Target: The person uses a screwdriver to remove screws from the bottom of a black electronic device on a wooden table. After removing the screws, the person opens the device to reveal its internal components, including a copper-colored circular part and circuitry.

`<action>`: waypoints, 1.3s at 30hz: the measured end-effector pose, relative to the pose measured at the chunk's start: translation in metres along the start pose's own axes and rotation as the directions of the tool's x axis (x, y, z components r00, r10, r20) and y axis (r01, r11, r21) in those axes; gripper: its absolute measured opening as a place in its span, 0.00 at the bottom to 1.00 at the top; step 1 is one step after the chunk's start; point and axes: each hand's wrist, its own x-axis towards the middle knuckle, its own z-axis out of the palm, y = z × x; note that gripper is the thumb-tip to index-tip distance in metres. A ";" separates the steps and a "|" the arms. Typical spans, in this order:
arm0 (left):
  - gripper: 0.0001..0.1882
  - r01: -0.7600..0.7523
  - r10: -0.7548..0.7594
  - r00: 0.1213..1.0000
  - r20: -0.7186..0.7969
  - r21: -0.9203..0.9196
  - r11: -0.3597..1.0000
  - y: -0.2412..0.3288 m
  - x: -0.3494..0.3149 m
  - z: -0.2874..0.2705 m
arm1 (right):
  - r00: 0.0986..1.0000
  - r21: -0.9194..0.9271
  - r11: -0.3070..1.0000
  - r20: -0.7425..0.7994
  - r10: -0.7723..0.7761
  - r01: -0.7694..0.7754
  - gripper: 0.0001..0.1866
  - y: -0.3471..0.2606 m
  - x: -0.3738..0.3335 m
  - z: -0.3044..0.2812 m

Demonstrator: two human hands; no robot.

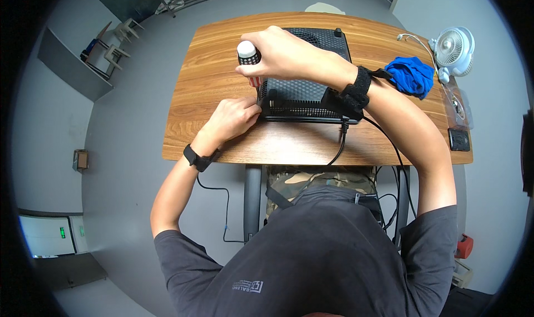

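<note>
A flat black appliance with a textured panel, vent slots and a round fan grille lies on the wooden table. My right hand is wrapped round the handle of a screwdriver, which has a white cap and a black, white and red grip. The screwdriver stands upright with its shaft pointing down at the appliance's near left corner. At that same corner my left hand has its fingers drawn together beside the shaft's lower end. What those fingers pinch, and the screwdriver's tip, are hidden.
A black power cord runs from the appliance's near edge over the table edge. To the right lie a crumpled blue cloth, a small white fan, a clear plastic box and a black phone-like slab. Cabled black straps circle both wrists.
</note>
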 end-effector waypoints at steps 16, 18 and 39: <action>0.05 -0.196 0.184 0.981 0.068 0.307 0.931 -0.004 -0.005 0.011 | 0.998 -0.012 0.998 0.024 0.056 -0.056 0.19 0.007 0.003 0.002; 0.06 -0.205 0.185 0.979 0.091 0.323 0.924 -0.004 -0.006 0.013 | 0.998 0.004 0.998 0.007 0.056 -0.056 0.16 0.007 0.004 0.001; 0.05 -0.188 0.174 0.982 0.072 0.301 0.935 -0.006 -0.005 0.014 | 0.998 -0.082 0.996 0.055 -0.011 0.016 0.21 -0.002 0.009 -0.001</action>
